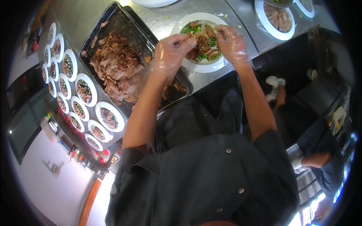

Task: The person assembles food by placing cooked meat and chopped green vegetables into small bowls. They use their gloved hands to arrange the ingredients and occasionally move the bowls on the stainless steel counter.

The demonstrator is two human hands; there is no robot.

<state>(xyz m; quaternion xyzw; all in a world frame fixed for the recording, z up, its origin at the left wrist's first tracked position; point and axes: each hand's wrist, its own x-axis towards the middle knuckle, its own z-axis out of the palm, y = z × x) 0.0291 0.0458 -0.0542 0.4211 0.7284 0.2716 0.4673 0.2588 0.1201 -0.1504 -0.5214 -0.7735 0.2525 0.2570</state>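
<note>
Both my hands wear clear plastic gloves and work over a white plate (pixel 179 29) of shredded brown meat on chopped greens (pixel 206 42). My left hand (pixel 174 51) reaches over the plate's left side, its fingers pinched at a bit of meat. On the other side, my right hand (pixel 230 42) has its fingers bent together above the food; what they grip, if anything, is hidden. Left of the plate lies a dark rectangular tray (pixel 145 28) with a heap of shredded cooked meat (pixel 117 67), partly behind my left forearm.
Several white plates of food (pixel 86 90) fill the counter on the left. A plate of sliced meat (pixel 278 20) stands at the far right, and stacked white plates (pixel 155 3) at the top. Scraps dot the steel worktop (pixel 166 17). Another person (pixel 320 158) is at the right.
</note>
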